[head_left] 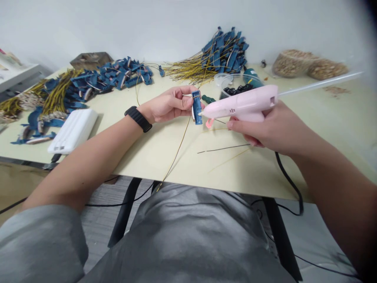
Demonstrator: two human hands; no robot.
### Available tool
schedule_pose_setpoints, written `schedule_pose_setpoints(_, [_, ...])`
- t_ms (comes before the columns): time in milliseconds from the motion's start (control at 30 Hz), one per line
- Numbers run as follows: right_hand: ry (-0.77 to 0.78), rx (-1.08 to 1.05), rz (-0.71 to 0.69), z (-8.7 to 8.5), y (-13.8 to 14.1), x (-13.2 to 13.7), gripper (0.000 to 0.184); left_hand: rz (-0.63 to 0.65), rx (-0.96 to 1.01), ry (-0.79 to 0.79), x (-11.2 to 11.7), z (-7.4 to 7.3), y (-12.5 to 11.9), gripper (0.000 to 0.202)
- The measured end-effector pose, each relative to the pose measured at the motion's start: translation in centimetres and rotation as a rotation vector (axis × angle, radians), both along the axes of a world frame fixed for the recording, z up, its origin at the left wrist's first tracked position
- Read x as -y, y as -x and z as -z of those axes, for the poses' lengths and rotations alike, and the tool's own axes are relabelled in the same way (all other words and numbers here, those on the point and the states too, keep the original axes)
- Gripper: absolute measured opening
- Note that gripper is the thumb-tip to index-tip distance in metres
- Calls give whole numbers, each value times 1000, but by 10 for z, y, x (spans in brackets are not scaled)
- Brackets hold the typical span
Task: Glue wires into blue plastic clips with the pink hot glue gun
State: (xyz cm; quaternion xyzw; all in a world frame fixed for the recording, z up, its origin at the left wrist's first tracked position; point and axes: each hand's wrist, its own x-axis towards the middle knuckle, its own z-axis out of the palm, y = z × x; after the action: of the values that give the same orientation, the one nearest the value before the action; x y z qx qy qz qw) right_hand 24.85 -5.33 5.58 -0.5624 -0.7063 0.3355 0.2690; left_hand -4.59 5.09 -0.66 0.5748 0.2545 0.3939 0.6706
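Pinched in the fingers of my left hand [173, 104] is a small blue plastic part [196, 108], held upright over the table. A thin yellow-and-black wire [179, 149] trails down from it toward my lap. My right hand [262, 129] grips a pink hot glue gun [244, 105], with a long clear glue stick [321, 83] coming out of its back. The gun's nozzle touches, or nearly touches, the blue part's right side. Loose black and yellow wires [224, 148] lie on the table below the gun.
Blue parts with wires are heaped at the back [225, 51] and on the left [112, 74]. A clear tub [225, 86] of black pieces stands behind the gun. Bags of beige bits [294, 63] sit back right, a white box [73, 131] at left. The gun's black cord [290, 181] hangs over the edge.
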Motion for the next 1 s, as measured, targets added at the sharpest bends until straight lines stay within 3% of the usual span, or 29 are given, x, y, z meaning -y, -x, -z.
schedule_pose_setpoints(433, [69, -93, -43, 0, -4, 0, 21, 26, 32, -13, -1, 1, -2, 31])
schedule_pose_setpoints(667, [76, -92, -74, 2, -1, -1, 24, 25, 50, -28, 3, -2, -6, 24])
schedule_pose_setpoints(833, [110, -65, -71, -2, -1, 0, 21, 46, 65, -21, 1, -2, -3, 32])
schedule_pose_setpoints(1000, [76, -89, -82, 2, -10, -5, 31, 27, 13, -56, -4, 0, 2, 36])
